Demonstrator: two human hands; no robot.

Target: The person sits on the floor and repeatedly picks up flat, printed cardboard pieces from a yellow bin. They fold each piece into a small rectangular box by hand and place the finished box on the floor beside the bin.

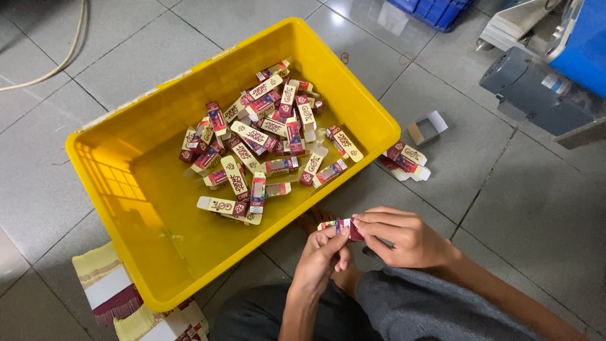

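While seated on grey tiled floor (76, 76), both hands meeting low centre, around 6 o'clock of frame. Left hand (322, 259) pinched shut on near end of small carton (339, 227), thumb and fingertips on its pale flap. Right hand (401, 239) curled over carton's far end from 3 o'clock side, fingers laid along top, gripping it too. Carton maroon and cream, held roughly level, above bare foot (315, 218), just off yellow tub's near edge.

Yellow plastic tub (120, 170) filling centre-left, set diagonally, corner toward 12 o'clock. Heap of identical maroon-and-cream cartons (265, 136) piled in its upper half, lying flat and crossed, some spilled toward 6 o'clock of tub floor. Lower left part of tub bare.

Few more cartons (407, 161) on floor just outside tub's 3 o'clock rim. Small open grey box (426, 129) near them, at 1 o'clock of that pile. Grey motor-like machine part (536, 95) at 2 o'clock of frame, blue panel (587, 38) behind it. Blue crate (435, 11) at 12 o'clock edge, cut off. Pale cable (63, 57) curving at 10 o'clock. Stack of flat printed sheets (113, 290), cream and maroon stripes, at 7 o'clock, partly under tub corner. Grey trousers (429, 309) at bottom edge.
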